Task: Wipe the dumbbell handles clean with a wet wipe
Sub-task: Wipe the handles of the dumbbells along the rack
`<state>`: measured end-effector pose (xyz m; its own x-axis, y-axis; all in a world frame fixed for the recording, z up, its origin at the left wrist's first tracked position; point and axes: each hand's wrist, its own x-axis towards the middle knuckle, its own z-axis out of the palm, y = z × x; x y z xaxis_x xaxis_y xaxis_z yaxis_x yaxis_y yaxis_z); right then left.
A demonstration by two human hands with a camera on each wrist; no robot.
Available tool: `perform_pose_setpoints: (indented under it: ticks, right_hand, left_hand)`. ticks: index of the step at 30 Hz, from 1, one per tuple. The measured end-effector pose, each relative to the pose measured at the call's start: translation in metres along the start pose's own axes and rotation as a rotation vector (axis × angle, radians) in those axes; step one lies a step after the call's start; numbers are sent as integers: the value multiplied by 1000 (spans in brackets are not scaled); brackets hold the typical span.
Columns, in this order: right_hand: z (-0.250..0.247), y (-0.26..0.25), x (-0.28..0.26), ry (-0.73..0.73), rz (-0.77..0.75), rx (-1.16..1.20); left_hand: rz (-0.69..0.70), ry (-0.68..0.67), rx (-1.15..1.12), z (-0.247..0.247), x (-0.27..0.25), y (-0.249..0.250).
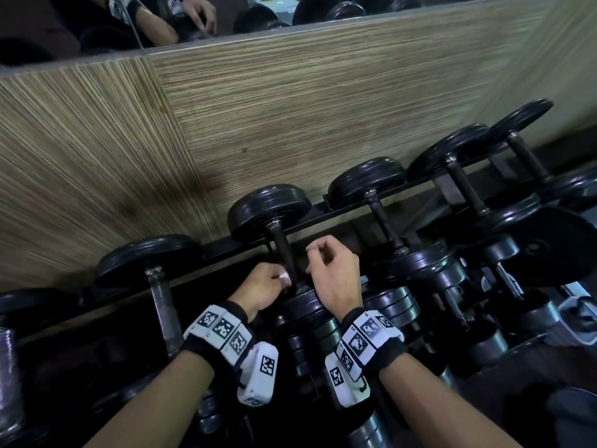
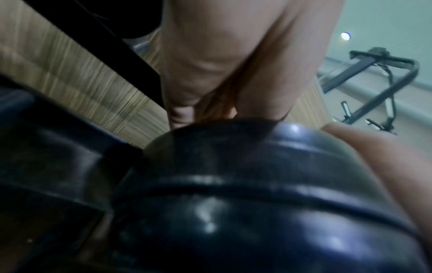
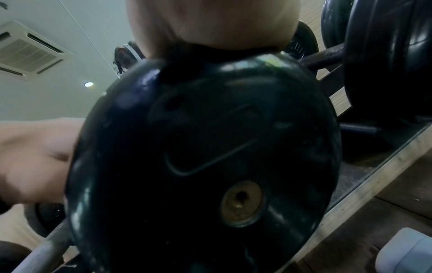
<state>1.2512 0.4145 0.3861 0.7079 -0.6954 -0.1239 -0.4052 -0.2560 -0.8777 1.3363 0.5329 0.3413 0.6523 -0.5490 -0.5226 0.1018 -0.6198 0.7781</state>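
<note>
Hiding most of the wet wipe (image 1: 285, 278), both hands flank the handle (image 1: 284, 253).

Six dumbbells (image 1: 284, 253), two hands (image 1: 261, 286), one wipe (image 1: 285, 279).

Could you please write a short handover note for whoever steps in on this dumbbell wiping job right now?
Left hand: pinches the white wet wipe against the lower end of the dark handle of the dumbbell between both hands.
Right hand: fingers loosely curled just right of that handle, holding nothing that can be seen; its wrist lies over the near plates.
Things: dumbbells sit in a row on the black rack along the wood-grain wall.
Done: cannot tell which handles are already clean.
Left: probably finish this handle, then do the ones alongside.
</note>
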Motion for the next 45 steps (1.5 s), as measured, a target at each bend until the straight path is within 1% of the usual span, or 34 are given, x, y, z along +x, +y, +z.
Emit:
perform_pose_setpoints:
  ticks: [2,5,7,9,11,13,14,17,19,25,28,31,34,40,42,45]
  right_hand:
    - [1,0,0,1,1,5]
    - [1,1,0,1,6,12]
    - [1,0,0,1,6,10]
    - [1,1,1,2,5,6]
    - [1,2,0,2,2,0]
    - [1,2,1,1,3,-7]
    - [2,1,1,1,4,-7]
    - [2,2,1,2,1,-6]
    - [1,1,0,2,1,-2]
    - [1,2,0,1,1,1]
    - [1,2,1,0,7,3]
    - [1,3,1,2,9,-6]
    - [1,2,2,4,5,-7]
    - [2,1,0,14,6,-11]
    - [2,0,0,12,10,-10]
    - [2,1,1,5,23,-13]
  left_hand:
    - [-16,74,-120,-11,8,10]
    - [13,254,-254,-25,23,21]
    - [33,304,-295,-27,26,24]
    - [36,277,-299,-22,17,25]
    - [40,161,-257,-10,7,18]
    - [11,26,-236,3,-3,6]
    - [-8,-19,-239,7,-8,3]
    - [-37,-57,-242,8,-9,-2]
    - [-40,-41,-288,2,-5,4]
    - [-65,249,-456,-20,34,19]
    - [-48,319,-419,-15,34,12]
    - [9,321,-320,-6,17,-3]
    - [45,281,-325,-3,3,-7]
    - [101,262,-280,-2,20,2]
    - [93,265,-256,-1,18,-5]
    - [118,260,-226,2,4,-16]
